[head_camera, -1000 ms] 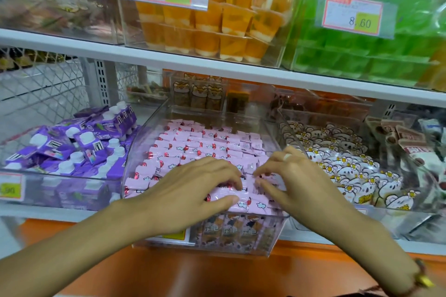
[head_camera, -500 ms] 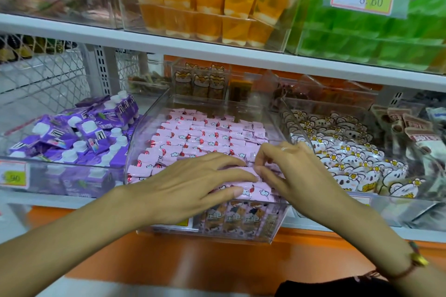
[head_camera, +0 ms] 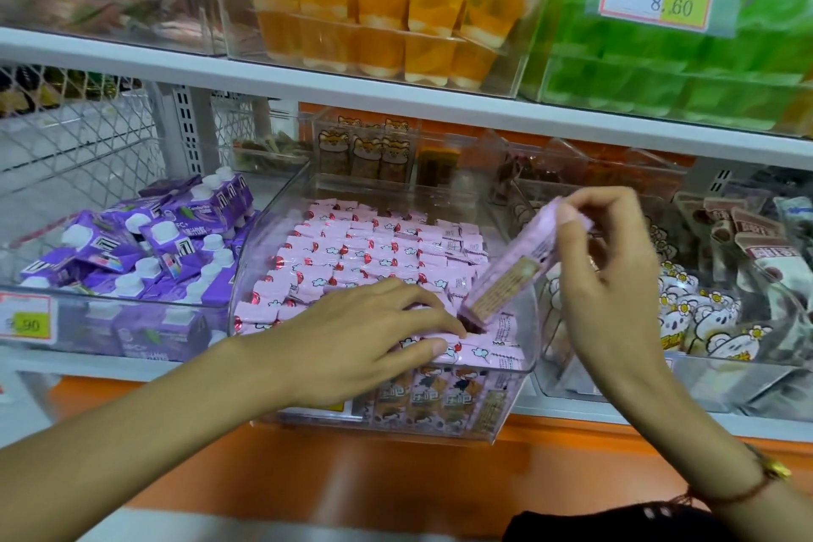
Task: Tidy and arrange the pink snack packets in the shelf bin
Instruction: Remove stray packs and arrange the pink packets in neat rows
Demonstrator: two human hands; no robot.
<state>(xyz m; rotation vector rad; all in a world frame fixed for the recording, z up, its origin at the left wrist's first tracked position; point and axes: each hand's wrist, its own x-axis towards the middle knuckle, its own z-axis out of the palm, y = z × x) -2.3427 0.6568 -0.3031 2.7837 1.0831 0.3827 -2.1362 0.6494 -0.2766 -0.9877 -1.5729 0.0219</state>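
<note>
Up at the shelf, seen from the head camera, the person's right hand (head_camera: 616,273) is lifting one long pink packet (head_camera: 523,264) out of the clear bin (head_camera: 523,400). Thumb and fingertips are pinching the packet's upper end, the other fingers curling behind it, so it is hanging tilted: top end up by the fingers, lower end dipping into the front right corner of the bin, just touching or barely above the packets there; I cannot tell which.

The left hand (head_camera: 365,343) is lying flat over the front rows of pink packets (head_camera: 365,251), fingers stretched out and slightly spread, fingertips pressing the packets right beside the lifted packet's lower end. The thumb is resting along the front row near the bin's front wall.

Behind the left hand the packets are sitting in neat rows reaching back across the bin. A strip of bare bin floor is showing at the far end, and the right wall is standing close to the lifted packet.

To the left, a bin of purple pouches (head_camera: 145,251) is sitting just beside the pink one; to the right, white cartoon-print packets (head_camera: 695,312) are filling the neighbouring bin. On the shelf overhead, orange jelly cups (head_camera: 396,26) and green cups (head_camera: 686,70) are leaving open room above the hands.
</note>
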